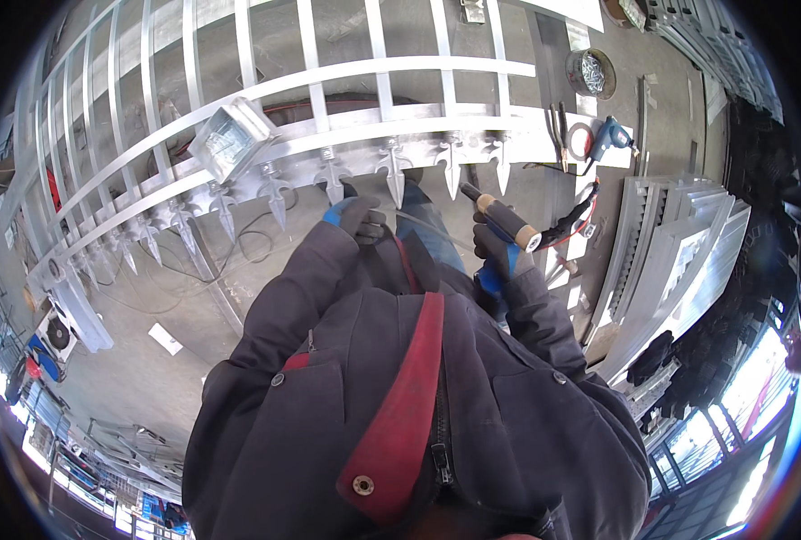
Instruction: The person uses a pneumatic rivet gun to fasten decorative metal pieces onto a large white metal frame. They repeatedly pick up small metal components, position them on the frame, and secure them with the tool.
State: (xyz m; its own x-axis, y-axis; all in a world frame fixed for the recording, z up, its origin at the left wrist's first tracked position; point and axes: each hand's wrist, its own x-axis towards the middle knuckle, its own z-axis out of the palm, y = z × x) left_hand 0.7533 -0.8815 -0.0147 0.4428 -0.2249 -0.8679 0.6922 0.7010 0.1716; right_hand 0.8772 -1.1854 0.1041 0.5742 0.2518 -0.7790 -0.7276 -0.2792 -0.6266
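My right hand (493, 245), in a dark and blue glove, grips a welding torch (501, 218) with a tan and black handle; its tip points up toward the spear-shaped finials (452, 160) of a silver metal fence panel (328, 81). A red and black cable (577, 221) runs from the torch to the right. My left hand (361, 219), also gloved, is closed near my chest on a thin rod that reaches right; what the rod is I cannot tell. My dark jacket with a red collar fills the lower middle.
A clear box of small parts (229, 137) rests on the fence rail. To the right lie pliers (559, 133), a blue power drill (612, 137), a tape roll (580, 142) and a round tub of fasteners (591, 74). Stacked metal panels (666, 261) stand at the right.
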